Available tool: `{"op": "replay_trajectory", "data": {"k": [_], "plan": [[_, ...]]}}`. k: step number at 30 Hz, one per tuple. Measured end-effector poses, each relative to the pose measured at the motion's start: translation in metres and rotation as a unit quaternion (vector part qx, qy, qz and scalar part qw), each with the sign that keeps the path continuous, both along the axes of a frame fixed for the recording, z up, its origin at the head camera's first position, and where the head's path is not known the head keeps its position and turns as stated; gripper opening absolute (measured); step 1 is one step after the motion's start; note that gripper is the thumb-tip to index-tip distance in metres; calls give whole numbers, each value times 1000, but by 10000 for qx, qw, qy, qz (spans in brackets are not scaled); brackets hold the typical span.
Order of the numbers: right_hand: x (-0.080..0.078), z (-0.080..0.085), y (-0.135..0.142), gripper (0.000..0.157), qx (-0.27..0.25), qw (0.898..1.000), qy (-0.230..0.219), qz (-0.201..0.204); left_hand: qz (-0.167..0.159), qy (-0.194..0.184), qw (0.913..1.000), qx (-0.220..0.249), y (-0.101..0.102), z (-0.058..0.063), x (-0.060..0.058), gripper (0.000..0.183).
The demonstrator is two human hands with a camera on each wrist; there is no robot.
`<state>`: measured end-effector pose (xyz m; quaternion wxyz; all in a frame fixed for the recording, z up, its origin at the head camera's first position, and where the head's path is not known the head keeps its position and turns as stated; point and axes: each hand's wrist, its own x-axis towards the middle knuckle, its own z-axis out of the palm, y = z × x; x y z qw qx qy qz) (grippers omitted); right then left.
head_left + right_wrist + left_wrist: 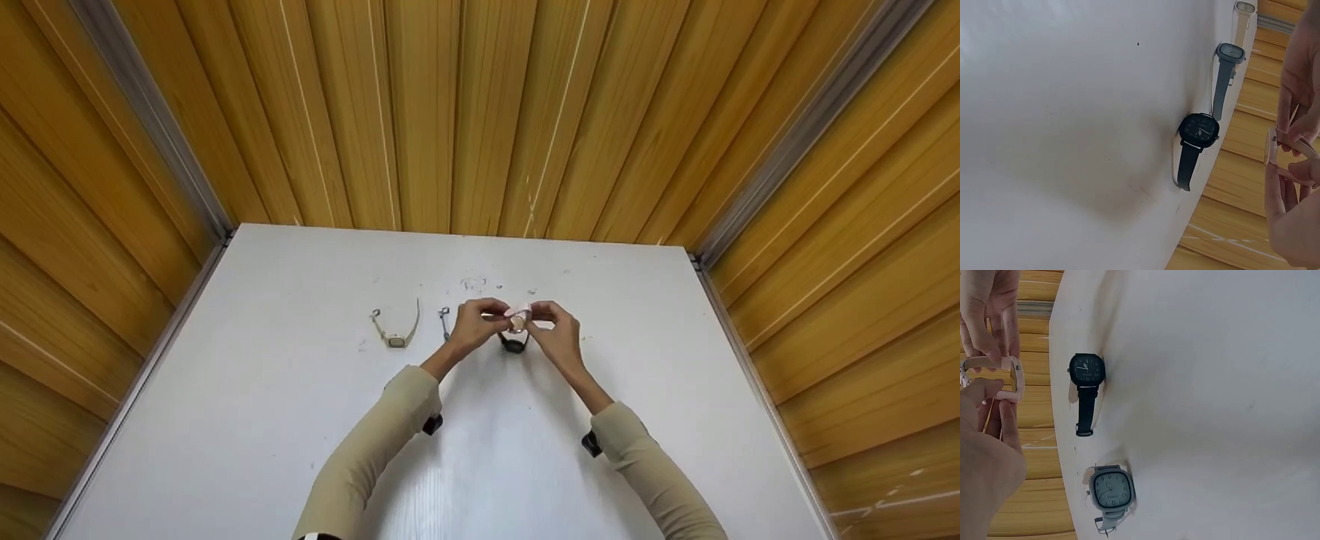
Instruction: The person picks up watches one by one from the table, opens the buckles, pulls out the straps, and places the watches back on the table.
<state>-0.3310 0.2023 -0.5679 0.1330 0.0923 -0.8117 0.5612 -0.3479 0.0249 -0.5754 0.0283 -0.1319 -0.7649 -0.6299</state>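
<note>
Both hands hold a pale pink wristwatch (518, 321) up over the far part of the table. My left hand (474, 324) pinches one side of its strap between thumb and fingers, and my right hand (556, 334) pinches the other. In the left wrist view, the pink strap (1002, 395) bends round into a loop, with fingertips on both sides. The right wrist view has the watch case (1271, 146) edge-on. Just below the hands in the head view lies a black watch (514, 346), partly covered by them.
A grey-blue watch (1111, 490) lies beside the black one, partly behind my left wrist in the head view. Farther left is a beige watch (397, 341) with its strap spread. The white table (300, 435) meets wood-patterned walls (480, 112) at the back and sides.
</note>
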Motion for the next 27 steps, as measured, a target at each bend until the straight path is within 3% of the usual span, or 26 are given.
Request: {"op": "replay_trajectory", "data": {"k": [8,15,21,27], "plan": [[6,2,-12,21,111,9988,269,389,-174,392,9990,-110,-22,2,8,18],[6,3,-28,24,46,9957,149,910,42,384,9993,13,-39,1,15,16],[17,14,-30,26,176,9923,333,1183,122,490,9987,-40,-41,-4,16,14],[31,30,-23,23,133,9887,474,1419,-50,437,9990,-97,-37,-9,17,16]]}}
